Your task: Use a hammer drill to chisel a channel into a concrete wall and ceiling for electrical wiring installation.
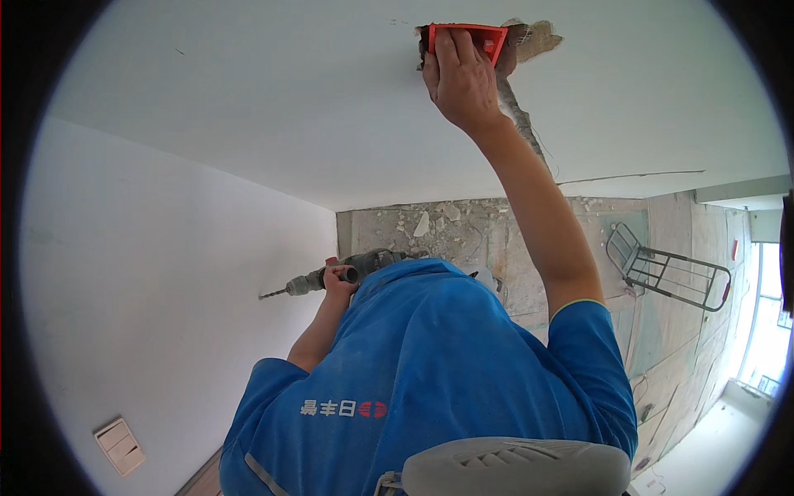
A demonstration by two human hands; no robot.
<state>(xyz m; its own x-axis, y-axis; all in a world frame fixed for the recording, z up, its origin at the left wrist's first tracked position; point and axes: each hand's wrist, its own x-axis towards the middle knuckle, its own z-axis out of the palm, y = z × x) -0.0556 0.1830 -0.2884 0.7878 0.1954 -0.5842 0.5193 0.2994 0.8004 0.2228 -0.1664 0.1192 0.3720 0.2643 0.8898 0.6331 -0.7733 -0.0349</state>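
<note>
My right hand [465,87] is stretched up to the wall, its fingers reaching into an open red plastic box [503,35] and its thumb side against the box's edge. The box sits at a rough hole [538,40] broken into the plaster, which shows around its sides. Low on my left, my left hand [339,279] is closed around the side handle of a dark hammer drill [376,261]. The drill's long bit [273,294] points left toward the side wall. My body hides part of the drill's rear end.
A chased groove [523,120] runs down the wall from the hole. Plaster chunks and rubble [438,221] lie on the floor below. A folding metal hand trolley [670,269] rests at the right. A switch plate [120,446] is on the left wall; a bright window [765,306] is far right.
</note>
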